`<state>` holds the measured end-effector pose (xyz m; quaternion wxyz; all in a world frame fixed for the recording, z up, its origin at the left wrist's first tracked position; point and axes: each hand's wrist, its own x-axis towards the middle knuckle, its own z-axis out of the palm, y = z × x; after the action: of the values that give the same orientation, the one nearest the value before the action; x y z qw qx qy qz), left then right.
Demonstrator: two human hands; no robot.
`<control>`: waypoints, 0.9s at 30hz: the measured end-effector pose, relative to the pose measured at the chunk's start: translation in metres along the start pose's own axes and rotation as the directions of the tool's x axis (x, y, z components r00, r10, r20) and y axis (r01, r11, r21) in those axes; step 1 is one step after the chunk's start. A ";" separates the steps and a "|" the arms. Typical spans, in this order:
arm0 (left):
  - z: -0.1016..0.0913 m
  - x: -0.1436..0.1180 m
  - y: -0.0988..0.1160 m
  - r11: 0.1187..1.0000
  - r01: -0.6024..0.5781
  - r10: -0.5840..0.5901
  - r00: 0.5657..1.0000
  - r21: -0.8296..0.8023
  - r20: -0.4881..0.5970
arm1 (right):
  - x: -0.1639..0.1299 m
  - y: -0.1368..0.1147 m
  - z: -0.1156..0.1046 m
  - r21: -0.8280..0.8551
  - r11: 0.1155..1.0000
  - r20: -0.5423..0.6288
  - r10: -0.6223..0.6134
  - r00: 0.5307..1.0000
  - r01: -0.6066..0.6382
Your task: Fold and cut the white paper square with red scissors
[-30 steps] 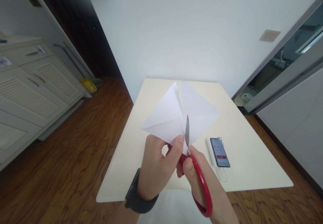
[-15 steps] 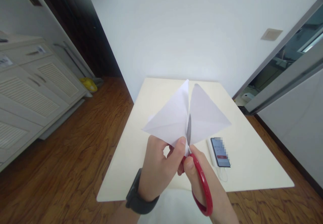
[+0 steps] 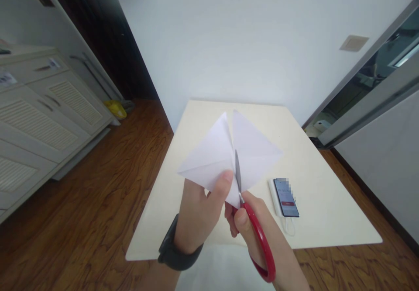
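A white sheet of paper point(image 3: 209, 151), creased and slit from its far corner, is held up over the table. My left hand point(image 3: 204, 203) pinches its near left part, thumb on top; the fingers underneath are mostly hidden. My right hand point(image 3: 258, 221) grips red-handled scissors point(image 3: 258, 230), thumb through one loop. The blade lies along the slit, between the left part and the right flap point(image 3: 252, 151) of the paper. Near the blade's base, the two parts still look joined or overlapping; I cannot tell which.
On the cream table point(image 3: 314, 151), a phone point(image 3: 286, 198) rests beside a white power bank point(image 3: 275, 197) with a looped cable point(image 3: 290, 229). A white wall point(image 3: 222, 42) borders the far edge. A louvred cabinet point(image 3: 49, 107) stands on the left.
The paper and my left hand have shifted left and slightly toward me. The scissors' tip has moved a little left, while my right hand stays nearly in place.
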<state>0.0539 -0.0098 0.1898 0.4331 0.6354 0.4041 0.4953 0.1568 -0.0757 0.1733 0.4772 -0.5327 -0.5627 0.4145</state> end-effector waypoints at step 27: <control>0.002 0.002 0.004 0.980 0.113 -0.097 0.990 -0.161 0.106 | 0.003 0.001 0.002 0.090 0.996 0.036 0.017 0.999 -0.021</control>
<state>0.0566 -0.0089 0.1939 0.5296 0.5981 0.3725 0.4723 0.1549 -0.0728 0.1719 0.4870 -0.5085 -0.5465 0.4534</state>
